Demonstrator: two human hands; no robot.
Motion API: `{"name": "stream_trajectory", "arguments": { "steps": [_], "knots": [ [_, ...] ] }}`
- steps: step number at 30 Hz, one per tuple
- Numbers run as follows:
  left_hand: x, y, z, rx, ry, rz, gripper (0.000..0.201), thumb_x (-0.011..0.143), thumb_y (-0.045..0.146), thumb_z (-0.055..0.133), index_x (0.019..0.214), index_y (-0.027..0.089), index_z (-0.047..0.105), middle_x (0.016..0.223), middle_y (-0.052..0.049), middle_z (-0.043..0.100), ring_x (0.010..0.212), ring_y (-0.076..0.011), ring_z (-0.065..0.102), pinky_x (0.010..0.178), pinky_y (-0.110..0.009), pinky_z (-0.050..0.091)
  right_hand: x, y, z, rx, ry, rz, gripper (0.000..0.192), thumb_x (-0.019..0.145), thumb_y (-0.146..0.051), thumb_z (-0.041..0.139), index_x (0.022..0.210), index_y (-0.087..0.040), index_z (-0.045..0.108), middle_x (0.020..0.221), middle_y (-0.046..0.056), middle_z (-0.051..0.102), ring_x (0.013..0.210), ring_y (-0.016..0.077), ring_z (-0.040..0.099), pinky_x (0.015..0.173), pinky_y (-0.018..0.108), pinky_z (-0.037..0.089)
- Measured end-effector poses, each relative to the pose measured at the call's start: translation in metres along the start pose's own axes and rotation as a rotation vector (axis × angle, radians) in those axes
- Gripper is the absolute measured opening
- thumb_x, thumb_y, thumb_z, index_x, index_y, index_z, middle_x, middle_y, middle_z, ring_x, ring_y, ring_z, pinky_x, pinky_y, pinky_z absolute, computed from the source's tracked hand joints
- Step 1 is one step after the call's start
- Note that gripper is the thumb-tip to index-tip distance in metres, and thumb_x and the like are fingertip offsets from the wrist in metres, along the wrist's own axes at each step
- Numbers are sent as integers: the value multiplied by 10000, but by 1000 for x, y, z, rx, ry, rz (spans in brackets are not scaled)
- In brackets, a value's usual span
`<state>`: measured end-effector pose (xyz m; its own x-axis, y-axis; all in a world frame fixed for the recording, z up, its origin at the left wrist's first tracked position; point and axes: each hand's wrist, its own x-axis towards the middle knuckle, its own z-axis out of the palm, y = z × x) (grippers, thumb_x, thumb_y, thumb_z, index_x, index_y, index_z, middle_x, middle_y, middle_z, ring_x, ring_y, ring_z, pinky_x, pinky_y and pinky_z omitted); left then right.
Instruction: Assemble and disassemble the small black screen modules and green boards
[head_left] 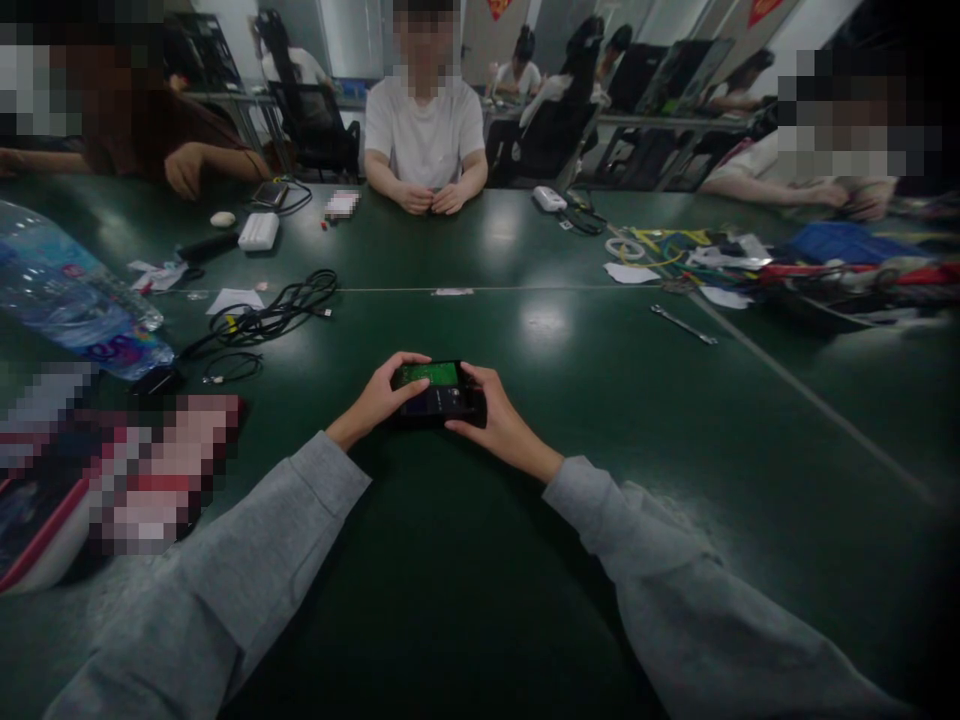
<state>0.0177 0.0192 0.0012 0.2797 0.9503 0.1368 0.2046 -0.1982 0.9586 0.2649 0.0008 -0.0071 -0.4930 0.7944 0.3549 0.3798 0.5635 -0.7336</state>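
A small black phone-like device with a lit screen, green across its upper part and dark below, is at the middle of the green table. My left hand is closed around its left side, the thumb lying across the screen. On the opposite side, my right hand grips the right edge, with the thumb at the near corner and the fingers at the far one. The fingers under the device are hidden, and I cannot tell whether it touches the tabletop.
Black cables and a large plastic bottle are to the left. A wrench lies on the right, before a pile of wires and tools. Across the table sits a person in a white shirt, near a white box.
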Motion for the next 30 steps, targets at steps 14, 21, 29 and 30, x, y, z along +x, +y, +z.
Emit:
{"name": "stream_trajectory", "arguments": {
  "steps": [14, 21, 29, 30],
  "knots": [
    [4, -9, 2, -77, 89, 69, 439, 921, 454, 585, 1294, 223, 559, 1370, -103, 571, 1310, -252, 517, 1125, -457, 390, 2, 5, 3, -51, 1, -31, 847, 852, -494, 728, 1516, -308, 236, 1438, 116, 361, 1324, 315, 438, 1116, 591, 406],
    [1, -7, 5, -245, 285, -58, 580, 979, 587, 360, 1424, 222, 434, 1513, -121, 468, 1390, -243, 458, 1174, -461, 337, 10, 12, 3, 185, -8, -4, 958, 789, -538, 778, 1513, -270, 210, 1531, 149, 322, 1449, 294, 320, 1206, 557, 268],
    [-15, 3, 12, -311, 264, -154, 780, 925, 748, 146, 1564, 303, 204, 1672, -49, 176, 1542, -226, 159, 1235, -480, 223, 16, 15, -3, 294, -94, 110, 1136, 705, -589, 824, 1540, -266, 125, 1552, 198, 296, 1472, 320, 288, 1208, 595, 215],
    [-15, 4, 13, -306, 252, -148, 792, 921, 755, 141, 1567, 302, 199, 1674, -48, 164, 1544, -229, 142, 1235, -482, 219, 16, 16, -1, 282, -92, 98, 1136, 706, -589, 823, 1542, -261, 127, 1550, 195, 299, 1475, 318, 280, 1210, 585, 221]
  ]
}}
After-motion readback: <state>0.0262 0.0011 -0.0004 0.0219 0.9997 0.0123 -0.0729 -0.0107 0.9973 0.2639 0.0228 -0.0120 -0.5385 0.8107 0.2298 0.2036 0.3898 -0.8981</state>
